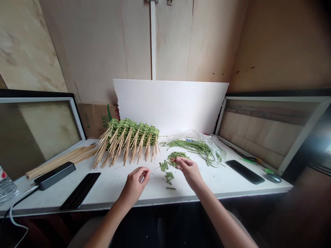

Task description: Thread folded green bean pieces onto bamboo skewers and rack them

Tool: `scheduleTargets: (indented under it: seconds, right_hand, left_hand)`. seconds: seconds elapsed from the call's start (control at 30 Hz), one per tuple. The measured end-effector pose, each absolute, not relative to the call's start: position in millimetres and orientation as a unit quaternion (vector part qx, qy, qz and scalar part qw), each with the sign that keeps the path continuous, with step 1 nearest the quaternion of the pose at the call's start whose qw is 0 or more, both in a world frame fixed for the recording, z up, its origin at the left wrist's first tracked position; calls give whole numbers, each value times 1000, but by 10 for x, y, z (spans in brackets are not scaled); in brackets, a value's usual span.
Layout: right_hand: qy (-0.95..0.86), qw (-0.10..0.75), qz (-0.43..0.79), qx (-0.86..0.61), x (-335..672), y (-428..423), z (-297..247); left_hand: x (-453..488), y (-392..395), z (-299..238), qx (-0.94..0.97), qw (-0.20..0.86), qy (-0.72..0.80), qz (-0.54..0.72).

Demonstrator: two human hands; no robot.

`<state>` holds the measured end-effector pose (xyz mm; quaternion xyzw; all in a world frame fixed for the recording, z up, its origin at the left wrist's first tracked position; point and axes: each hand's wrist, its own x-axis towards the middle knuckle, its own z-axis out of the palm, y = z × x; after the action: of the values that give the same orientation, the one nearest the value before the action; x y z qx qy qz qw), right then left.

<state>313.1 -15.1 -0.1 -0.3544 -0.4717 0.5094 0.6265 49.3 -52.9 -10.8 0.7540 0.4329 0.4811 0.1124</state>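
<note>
Lower centre, your left hand (137,179) pinched closed on the bamboo skewer (156,168), your right hand (188,168) near its tip! Light, probably snappable, it suited gripping beside the green bean pieces (163,166).

Bean pile (178,154) partly hid. behind R hand (189,170).

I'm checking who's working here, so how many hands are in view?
2: the left hand grips one end of a skewer threaded with green bean pieces, and the right hand is at its other end. No other hands show.
</note>
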Motion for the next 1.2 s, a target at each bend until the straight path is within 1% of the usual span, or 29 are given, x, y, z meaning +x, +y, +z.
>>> scheduleTargets:
  seconds: [0.37,0.8,0.87,0.9,1.0,1.07,1.13,1.2]
  right_hand:
    - [-467,645,499,-341,3032,-194,-19]
    - [-546,578,484,-365,2956,-193,-118]
    - [-589,542,456,-388,3025,-180,-80]
    - [-629,509,428,-403,3067,-184,-53]
    - [-766,346,327,-432,3179,-227,8]
    - [-808,246,292,-449,3212,-263,3]
    - [-812,199,279,-472,3205,-287,-37]
    - [-814,194,260,-482,3177,-300,-82]
  left_hand:
    - [477,-552,-71,766,108,426,470]
    - [493,-543,-80,761,113,424,478]
    - [459,-514,-96,751,117,431,486]
    - [442,-498,-104,745,120,435,492]
    - [397,-452,-121,729,132,448,500]
    - [384,-433,-128,725,138,451,503]
    - [385,-423,-132,725,140,449,502]
    - [395,-421,-135,729,137,448,499]
